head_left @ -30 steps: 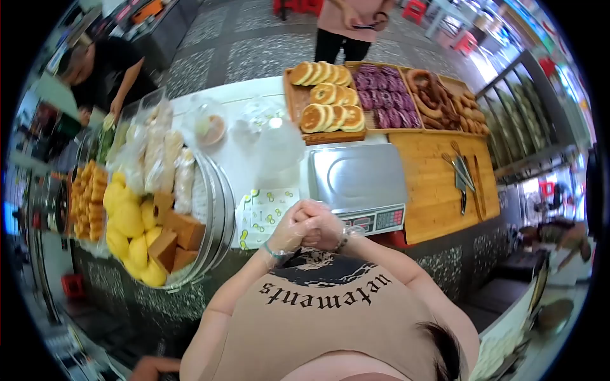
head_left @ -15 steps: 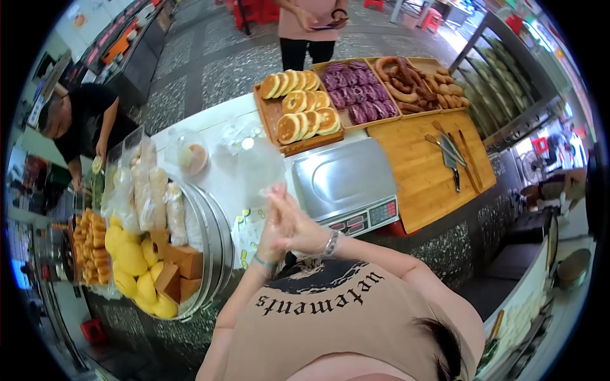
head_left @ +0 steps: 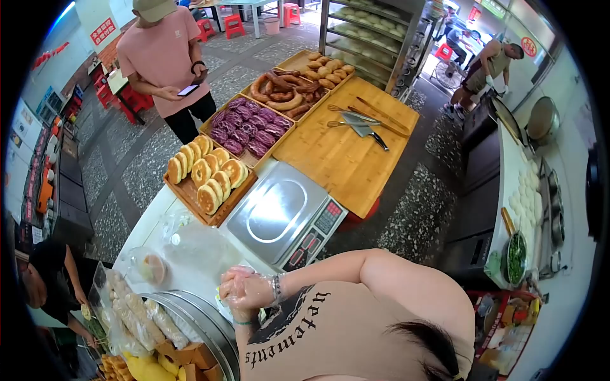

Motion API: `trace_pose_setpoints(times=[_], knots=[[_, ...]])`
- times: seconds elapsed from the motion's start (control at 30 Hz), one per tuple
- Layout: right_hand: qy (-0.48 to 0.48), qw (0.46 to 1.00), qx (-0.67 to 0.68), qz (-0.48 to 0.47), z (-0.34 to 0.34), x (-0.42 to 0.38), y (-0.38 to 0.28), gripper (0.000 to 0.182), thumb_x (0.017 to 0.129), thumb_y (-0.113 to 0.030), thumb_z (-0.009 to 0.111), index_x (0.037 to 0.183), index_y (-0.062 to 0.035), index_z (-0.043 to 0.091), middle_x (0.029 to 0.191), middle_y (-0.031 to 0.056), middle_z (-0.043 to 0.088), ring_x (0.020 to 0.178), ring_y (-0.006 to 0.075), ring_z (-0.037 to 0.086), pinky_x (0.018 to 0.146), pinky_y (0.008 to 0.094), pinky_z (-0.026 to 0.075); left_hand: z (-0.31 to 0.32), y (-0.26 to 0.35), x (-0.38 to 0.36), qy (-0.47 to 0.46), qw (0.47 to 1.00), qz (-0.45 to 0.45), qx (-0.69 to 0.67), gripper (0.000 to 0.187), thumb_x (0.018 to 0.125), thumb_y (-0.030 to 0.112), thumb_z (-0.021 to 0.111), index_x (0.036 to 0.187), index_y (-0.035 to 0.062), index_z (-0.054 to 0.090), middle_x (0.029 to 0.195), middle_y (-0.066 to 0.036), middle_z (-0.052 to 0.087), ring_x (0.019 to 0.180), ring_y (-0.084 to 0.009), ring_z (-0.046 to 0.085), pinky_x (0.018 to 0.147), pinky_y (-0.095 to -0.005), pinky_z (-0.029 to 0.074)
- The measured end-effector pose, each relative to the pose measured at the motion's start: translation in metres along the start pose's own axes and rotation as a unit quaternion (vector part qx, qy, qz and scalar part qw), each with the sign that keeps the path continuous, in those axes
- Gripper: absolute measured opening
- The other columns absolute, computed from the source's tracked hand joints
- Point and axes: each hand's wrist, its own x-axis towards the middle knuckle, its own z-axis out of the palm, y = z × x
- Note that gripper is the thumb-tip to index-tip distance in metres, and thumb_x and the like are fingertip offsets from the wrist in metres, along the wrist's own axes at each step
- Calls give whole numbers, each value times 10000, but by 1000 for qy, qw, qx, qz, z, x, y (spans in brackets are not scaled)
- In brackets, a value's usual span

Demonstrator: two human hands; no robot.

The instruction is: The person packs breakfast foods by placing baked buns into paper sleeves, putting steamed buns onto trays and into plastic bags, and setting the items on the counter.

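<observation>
My left hand (head_left: pixel 236 301) and my right hand (head_left: pixel 253 285) are pressed together in front of my chest, fingers closed around each other. Both seem to wear thin clear gloves, and I see nothing held in them. A metal bracelet sits on my right wrist, a green band on my left. Just beyond the hands lies a steel digital scale (head_left: pixel 273 213) with an empty pan. Clear plastic bags (head_left: pixel 197 254) lie on the white counter to the left of the hands.
Behind the scale are wooden trays of round golden buns (head_left: pixel 206 178), purple buns (head_left: pixel 248 127) and fried dough twists (head_left: pixel 283 92). Tongs and a knife (head_left: pixel 359 120) lie on a wooden board (head_left: pixel 343 159). A person in pink (head_left: pixel 168 57) holds a phone. A steamer (head_left: pixel 171 355) sits lower left.
My view has swung up and right, so the counter now runs diagonally. My hands went from flat palms rubbing together to a tight clasp close to my chest.
</observation>
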Motion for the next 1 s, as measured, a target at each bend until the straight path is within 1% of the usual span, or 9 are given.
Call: trace_pose_setpoints(times=[0.07,0.13,0.27,0.37,0.43,0.5,0.63,0.73,1.0], knots=[[64,995,-51,-52,11,3,8,542,836,-428,584,1286,-139,499,1277,165,522,1191,287,493,1048,384,347,11,17,15,53,993,10,-109,422,897,277,588,1249,66,490,1034,-119,529,925,-273,591,781,-404,502],[171,979,109,-34,16,-5,8,444,816,-304,581,1165,-30,558,1297,178,477,1206,343,461,1020,369,364,16,56,28,89,908,-316,-261,322,914,290,569,1084,17,559,997,-149,572,934,-263,572,751,-365,512],[151,981,24,-119,6,-16,34,797,752,-457,666,1370,-74,340,1347,264,363,1194,380,457,984,424,380,-1,35,18,101,964,-245,12,334,910,259,558,1150,28,532,1029,-169,584,900,-295,591,750,-370,503],[205,975,-88,2,-28,-33,9,937,685,-437,754,1398,-56,281,1364,252,378,1159,401,499,940,418,421,-11,34,20,104,958,-187,191,353,908,239,551,1194,36,514,1051,-183,592,877,-316,603,749,-374,496],[23,989,-123,-80,-44,-34,2,977,650,-436,796,1383,-6,316,1373,245,379,1204,439,442,1032,425,353,-19,55,32,-273,835,-311,362,438,911,289,563,1218,-20,525,1103,-146,606,1008,-284,576,861,-387,466],[-8,996,-18,-88,-14,-18,36,978,595,-405,842,1350,-20,353,1268,236,503,1147,363,526,954,387,426,-18,52,20,-350,886,-121,278,379,908,201,537,1216,-20,536,1166,-151,601,1082,-272,566,912,-366,441],[-54,997,29,-54,-21,-24,4,819,596,-379,833,1241,-15,484,1093,200,609,1076,327,571,933,383,432,-2,50,24,-354,890,-135,254,385,902,180,533,1230,-20,522,1190,-154,588,1107,-278,552,929,-371,430],[-143,984,-92,-46,-28,-25,-19,577,603,-286,768,1067,-3,574,967,193,640,942,348,612,851,400,471,7,48,30,-349,893,-141,247,390,897,164,530,1241,-20,512,1207,-157,578,1127,-281,541,943,-375,422],[-84,987,-124,-57,-24,-24,-3,641,607,-343,779,1108,-22,539,1030,198,605,971,353,599,838,426,478,9,51,45,-306,912,-176,207,412,884,122,521,1270,-19,484,1254,-163,552,1179,-292,513,978,-385,400]])
